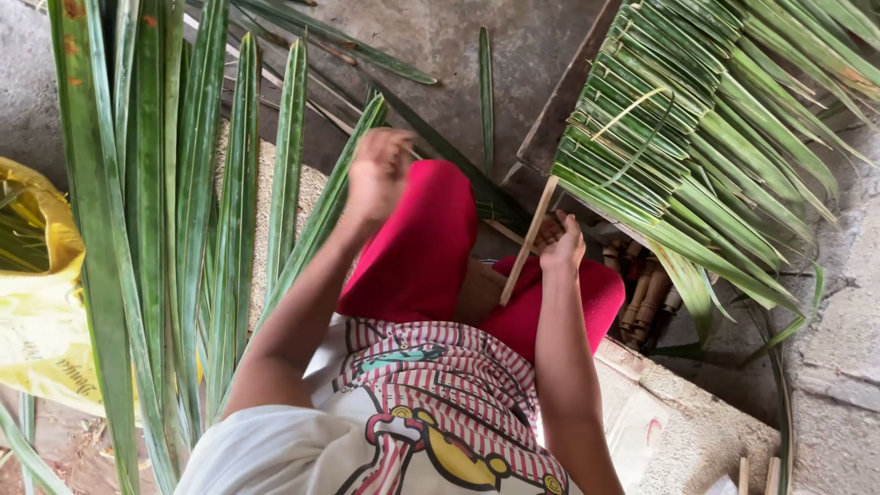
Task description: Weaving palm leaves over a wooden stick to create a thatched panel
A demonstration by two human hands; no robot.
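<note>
At the centre of the frame, seen from above, a seated person in red trousers (pixel 417 243) and a red-and-white striped top (pixel 440 376) works with long palm leaves on a bare concrete floor (pixel 431 37). The left hand (pixel 376 174), just left of centre in the upper half, is closed around the upper part of a long green leaf (pixel 316 225) that slants from the lower left up toward the middle of the frame. The right hand (pixel 561 246), right of centre, is closed on a thin pale stick (pixel 529 240), which runs diagonally from the red lap up to the edge of a woven panel of folded palm leaves (pixel 660 137) filling the upper right of the frame. The leaves in that panel lie doubled over in overlapping rows, their loose ends fanning toward the right edge, with a thin pale strip looped across the rows. Down the left side of the frame, a bundle of loose long leaves (pixel 156 211) stands nearly vertical. A yellow plastic sack (pixel 41 321) sits at the left edge, partly behind those leaves. Short lengths of brown bamboo (pixel 642 293) lie under the panel, right of the right hand. A pale mat or sack (pixel 678 431) spreads across the lower right beneath the person, beside rough concrete.
</note>
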